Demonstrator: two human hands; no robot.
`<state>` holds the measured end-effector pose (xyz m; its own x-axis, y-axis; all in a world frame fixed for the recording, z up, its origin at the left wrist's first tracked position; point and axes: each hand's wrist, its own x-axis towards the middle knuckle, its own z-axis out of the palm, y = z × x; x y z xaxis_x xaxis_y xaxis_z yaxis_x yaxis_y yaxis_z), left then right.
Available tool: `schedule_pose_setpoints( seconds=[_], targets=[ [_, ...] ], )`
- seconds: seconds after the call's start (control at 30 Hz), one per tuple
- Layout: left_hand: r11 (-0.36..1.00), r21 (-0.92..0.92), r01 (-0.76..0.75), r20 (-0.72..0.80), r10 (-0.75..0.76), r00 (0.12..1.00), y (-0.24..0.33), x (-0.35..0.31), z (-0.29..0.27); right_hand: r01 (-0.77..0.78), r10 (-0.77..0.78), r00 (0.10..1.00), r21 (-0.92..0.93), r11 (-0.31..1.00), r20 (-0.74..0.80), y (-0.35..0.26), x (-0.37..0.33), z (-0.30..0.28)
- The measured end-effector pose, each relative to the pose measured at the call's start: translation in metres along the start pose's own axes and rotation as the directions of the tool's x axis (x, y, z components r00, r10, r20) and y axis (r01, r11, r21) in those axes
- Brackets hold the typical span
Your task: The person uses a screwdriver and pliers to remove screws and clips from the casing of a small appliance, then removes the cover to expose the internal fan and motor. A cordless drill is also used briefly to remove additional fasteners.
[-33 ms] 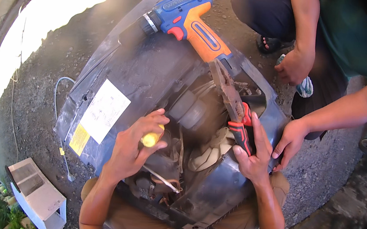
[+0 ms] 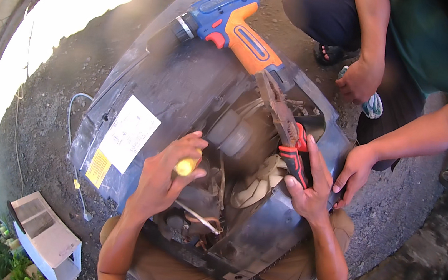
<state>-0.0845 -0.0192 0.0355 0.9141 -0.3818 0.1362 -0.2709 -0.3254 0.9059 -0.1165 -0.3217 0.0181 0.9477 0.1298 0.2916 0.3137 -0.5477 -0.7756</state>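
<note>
Gripping a yellow-handled screwdriver [image 2: 188, 183], left hand [image 2: 166, 180]; right hand [image 2: 310, 187] holds pliers [image 2: 286, 131].

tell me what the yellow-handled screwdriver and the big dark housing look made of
Yellow-handled screwdriver: handle looks like translucent plastic, glossy and amber; the thin shaft has a bare metal glint. Big dark housing: likely moulded plastic, judging by its smooth, dull, dusty grey-black surface, though painted sheet metal can't be ruled out.

Dusty metal, glossy plastic, rough gravel

Housing [image 2: 186, 85]: dull, dusty sheet metal with paper label [image 2: 127, 135]; drill [image 2: 233, 21] glossy plastic; pliers [image 2: 282, 119] rusty; ground [image 2: 60, 64] coarse gravel.
</note>
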Motion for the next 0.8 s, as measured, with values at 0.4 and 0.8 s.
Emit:
schedule_pose_setpoints(
  seconds=[0.4, 0.8],
  targets=[
    [0.998, 0.043, -0.045, -0.036, 0.047, 0.998, -0.002, 0.027, 0.0, -0.036, 0.036, 0.999, -0.034, 0.999, -0.024, -0.003, -0.002, 0.0],
    [0.973, -0.073, -0.217, 0.004, 0.218, 0.976, -0.023, 0.051, -0.015, -0.144, 0.144, 0.987, 0.003, 0.99, -0.066, 0.001, -0.006, 0.007]
  ],
)
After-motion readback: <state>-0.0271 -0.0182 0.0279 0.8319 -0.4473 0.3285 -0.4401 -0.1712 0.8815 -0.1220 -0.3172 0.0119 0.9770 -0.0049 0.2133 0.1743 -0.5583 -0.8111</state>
